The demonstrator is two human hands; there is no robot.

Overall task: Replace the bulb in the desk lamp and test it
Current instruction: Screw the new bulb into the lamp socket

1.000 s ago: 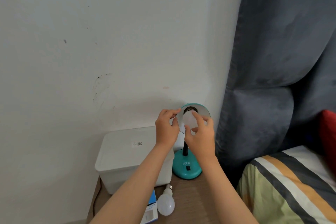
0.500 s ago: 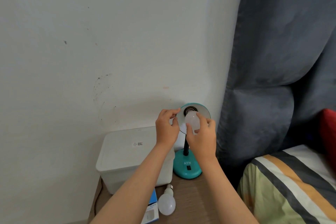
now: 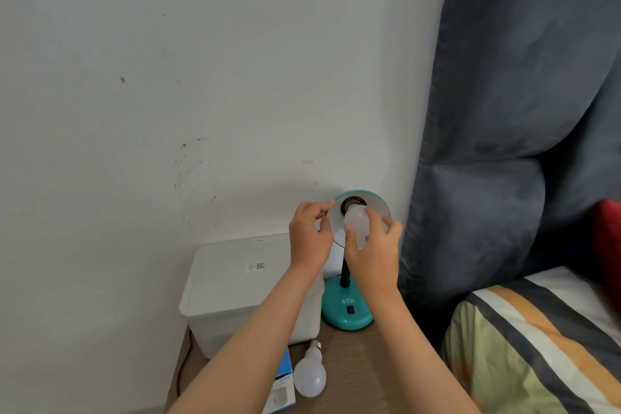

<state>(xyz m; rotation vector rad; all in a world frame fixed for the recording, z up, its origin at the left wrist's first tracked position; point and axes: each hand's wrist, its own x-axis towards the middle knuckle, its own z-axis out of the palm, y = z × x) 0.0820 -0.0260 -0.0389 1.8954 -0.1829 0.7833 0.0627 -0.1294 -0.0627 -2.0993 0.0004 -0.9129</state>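
On the wooden nightstand (image 3: 353, 366): smooth white plastic lidded box (image 3: 235, 282), blue-and-white bulb carton (image 3: 281, 383), spare frosted pear-shaped bulb (image 3: 309, 375) lying flat, metal screw base pointing toward the wall. Left hand (image 3: 311, 239) pinching the shade rim of the glossy teal desk lamp (image 3: 347, 311). Right hand (image 3: 373, 257) with fingertips clasped round the frosted bulb (image 3: 357, 220) seated in the dark socket, long axis running out toward the camera.

Soft, even, rather dim daylight fills the scene with no glare, only faint shadows on the wall (image 3: 201, 111) behind the lamp shade (image 3: 376, 208), while wide-angle distortion bends the edges and the picture looks slightly soft throughout.
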